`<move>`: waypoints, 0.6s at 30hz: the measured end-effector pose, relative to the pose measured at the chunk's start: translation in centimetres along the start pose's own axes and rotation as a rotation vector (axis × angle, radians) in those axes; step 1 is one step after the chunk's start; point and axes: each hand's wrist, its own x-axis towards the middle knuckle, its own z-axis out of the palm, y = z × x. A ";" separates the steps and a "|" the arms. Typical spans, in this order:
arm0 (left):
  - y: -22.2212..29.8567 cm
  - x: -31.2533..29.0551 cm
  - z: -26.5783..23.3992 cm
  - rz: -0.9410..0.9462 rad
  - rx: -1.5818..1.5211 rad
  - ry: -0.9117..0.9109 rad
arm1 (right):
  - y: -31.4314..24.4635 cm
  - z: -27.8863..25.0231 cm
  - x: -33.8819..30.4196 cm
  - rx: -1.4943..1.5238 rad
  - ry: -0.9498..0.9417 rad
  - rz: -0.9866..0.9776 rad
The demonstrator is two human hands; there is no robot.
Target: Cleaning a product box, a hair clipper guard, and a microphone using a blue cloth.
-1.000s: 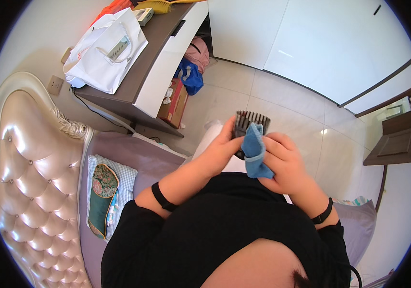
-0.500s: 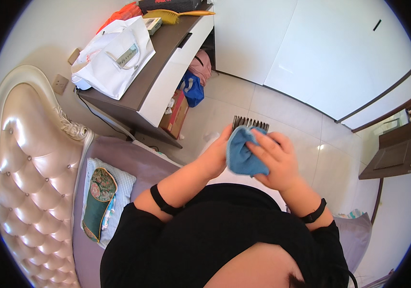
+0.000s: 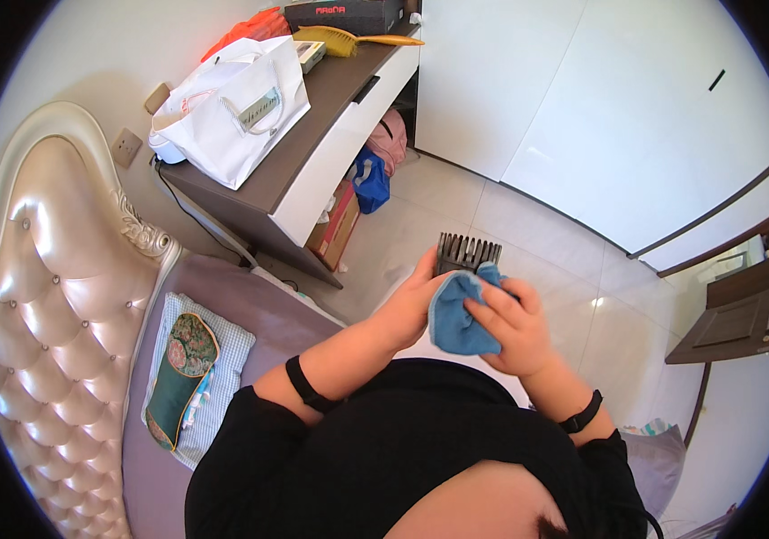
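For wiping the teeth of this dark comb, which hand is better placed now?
Probably the right hand: it holds the blue cloth just beside the teeth, while the left hand seems busy supporting the dark comb.

We count two hands [image 3: 411, 310] [image 3: 521, 334], one cloth [image 3: 458, 322], one toothed tool [image 3: 469, 252]; one brush [image 3: 337, 41] at twelve o'clock, one headboard [image 3: 56, 328] at nine.

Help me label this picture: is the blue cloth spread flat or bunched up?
Bunched up: creases and folds show in the blue cloth where the right hand grips it.
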 end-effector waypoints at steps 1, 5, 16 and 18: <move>0.0 0.0 0.1 0.046 0.032 0.012 | 0.5 0.0 0.0 0.014 -0.015 0.005; -0.2 -0.1 -0.8 0.109 0.135 -0.155 | 1.1 0.1 -0.6 0.176 -0.025 0.207; 0.5 -0.6 -0.2 0.048 0.059 -0.039 | 0.2 1.1 -2.1 0.907 0.171 0.799; -0.2 -0.1 -0.8 -0.072 0.048 -0.014 | -0.7 -0.4 -0.8 0.730 0.092 0.596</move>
